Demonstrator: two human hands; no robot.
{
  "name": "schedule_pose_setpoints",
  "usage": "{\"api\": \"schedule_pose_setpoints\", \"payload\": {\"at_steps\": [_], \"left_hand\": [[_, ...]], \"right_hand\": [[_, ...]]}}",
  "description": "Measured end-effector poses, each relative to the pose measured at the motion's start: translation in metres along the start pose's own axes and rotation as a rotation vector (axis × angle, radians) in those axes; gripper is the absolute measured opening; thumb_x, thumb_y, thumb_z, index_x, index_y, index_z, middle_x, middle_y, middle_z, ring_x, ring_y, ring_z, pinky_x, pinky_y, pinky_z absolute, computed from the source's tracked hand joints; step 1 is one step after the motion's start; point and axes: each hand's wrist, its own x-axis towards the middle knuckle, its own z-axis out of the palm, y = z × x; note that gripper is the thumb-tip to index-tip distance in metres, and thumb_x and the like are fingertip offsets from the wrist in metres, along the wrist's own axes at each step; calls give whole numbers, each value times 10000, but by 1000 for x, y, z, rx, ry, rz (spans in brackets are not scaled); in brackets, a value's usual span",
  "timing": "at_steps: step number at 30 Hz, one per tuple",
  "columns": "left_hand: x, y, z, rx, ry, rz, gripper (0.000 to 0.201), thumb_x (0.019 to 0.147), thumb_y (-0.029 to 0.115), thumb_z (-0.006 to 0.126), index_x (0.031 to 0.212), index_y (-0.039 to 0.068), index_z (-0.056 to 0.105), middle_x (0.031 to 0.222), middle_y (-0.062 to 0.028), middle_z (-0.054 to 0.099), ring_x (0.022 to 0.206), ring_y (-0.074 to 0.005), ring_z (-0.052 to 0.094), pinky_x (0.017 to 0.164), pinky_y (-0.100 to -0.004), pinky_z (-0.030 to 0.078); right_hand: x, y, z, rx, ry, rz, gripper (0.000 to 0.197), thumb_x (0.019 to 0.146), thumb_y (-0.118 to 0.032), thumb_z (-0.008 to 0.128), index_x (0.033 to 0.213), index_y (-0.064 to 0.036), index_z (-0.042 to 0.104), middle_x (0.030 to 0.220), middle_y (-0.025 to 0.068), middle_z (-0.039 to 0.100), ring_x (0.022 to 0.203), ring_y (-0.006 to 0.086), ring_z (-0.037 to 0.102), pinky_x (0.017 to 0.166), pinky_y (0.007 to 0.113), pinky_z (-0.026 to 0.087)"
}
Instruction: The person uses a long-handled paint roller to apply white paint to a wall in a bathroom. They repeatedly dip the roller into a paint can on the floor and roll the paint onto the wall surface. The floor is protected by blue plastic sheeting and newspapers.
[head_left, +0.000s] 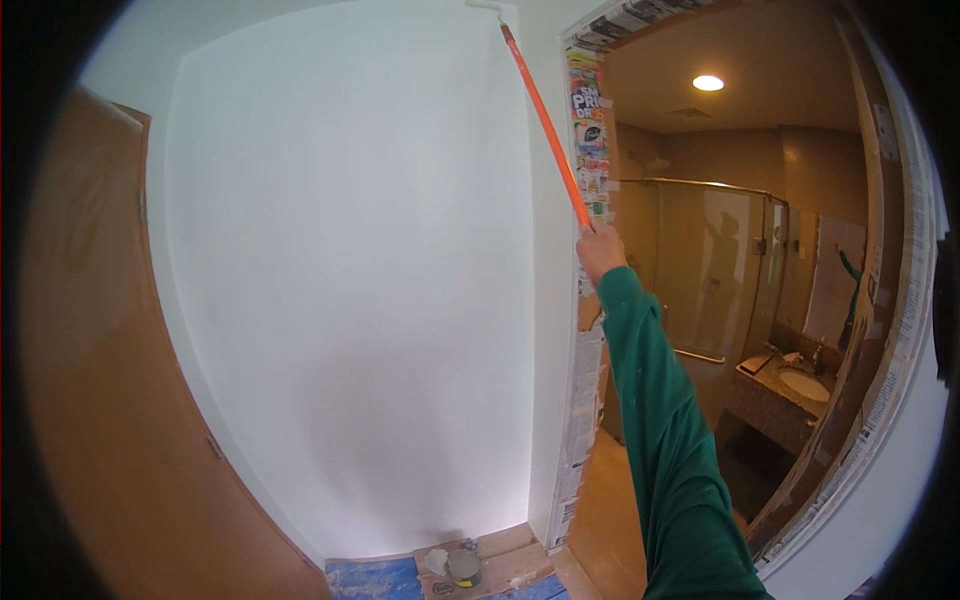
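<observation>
My right hand (601,252), in a green sleeve, is closed around the lower end of an orange extension pole (548,130). The pole slants up and to the left, away from me. At its tip a paint roller (487,5) is near the top of the white wall (350,230), close to the corner beside the doorway; the picture's upper edge partly cuts it off. Whether the roller touches the wall I cannot tell. My left hand is out of view.
Newspaper masking (590,130) covers the door frame at right. Behind it lies a bathroom with a glass shower screen (700,270) and a sink (803,385). A brown wooden door (120,350) stands at left. An open paint can (464,567) sits on cardboard over blue sheeting (375,580).
</observation>
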Motion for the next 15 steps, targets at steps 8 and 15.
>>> {"api": "schedule_pose_setpoints", "payload": {"at_steps": [8, 15], "left_hand": [[0, -8, 16, 66, 7, 26, 264, 800, 416, 546, 963, 241, 658, 880, -104, 663, 800, -262, 640, 631, -435, 492], [2, -77, 49, 859, 237, 495, 252, 795, 411, 551, 948, 247, 667, 865, -104, 665, 785, -261, 642, 621, -433, 493]], "right_hand": [[-94, 76, -1, -125, -11, -35, 234, 875, -174, 463, 1032, -14, 528, 871, 279, 576, 846, 460, 540, 747, 491, 430], [-278, 122, -11, -69, -90, 103, 280, 889, -134, 445, 1138, -14, 493, 853, 290, 556, 790, 462, 536, 658, 476, 431]]}}
